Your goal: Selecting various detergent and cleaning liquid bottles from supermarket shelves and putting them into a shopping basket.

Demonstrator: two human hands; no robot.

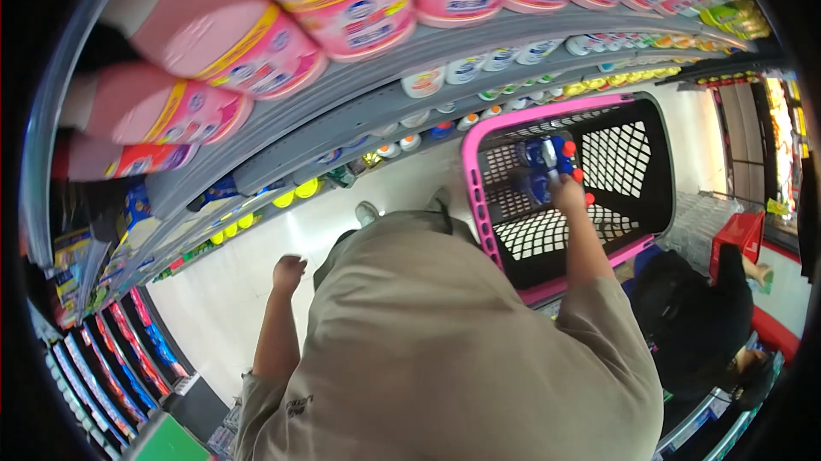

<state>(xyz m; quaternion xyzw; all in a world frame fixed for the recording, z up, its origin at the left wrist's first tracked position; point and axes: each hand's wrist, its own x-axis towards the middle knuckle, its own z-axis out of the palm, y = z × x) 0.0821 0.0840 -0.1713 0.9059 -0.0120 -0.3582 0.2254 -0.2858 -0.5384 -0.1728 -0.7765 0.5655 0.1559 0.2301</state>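
Note:
My right hand [568, 195] is over a black mesh shopping basket [655, 140] with a pink rim. It is at the dark blue bottles [536, 186] inside, blurred, and its fingertips overlap one of them; whether it grips that bottle is unclear. Several red caps [569, 148] show beside these bottles, partly hidden by my hand. Away to the left, my left hand [289, 272] hangs above the pale floor [211, 326], loosely curled, with nothing visible in it.
Shelves [359, 98] curve along the front, with large pink bottles [349, 9] on top and white bottles [423, 80] lower down. A person in black [689, 313] is at the right, near a red box [737, 243]. Coloured packages [138, 349] fill racks at the lower left.

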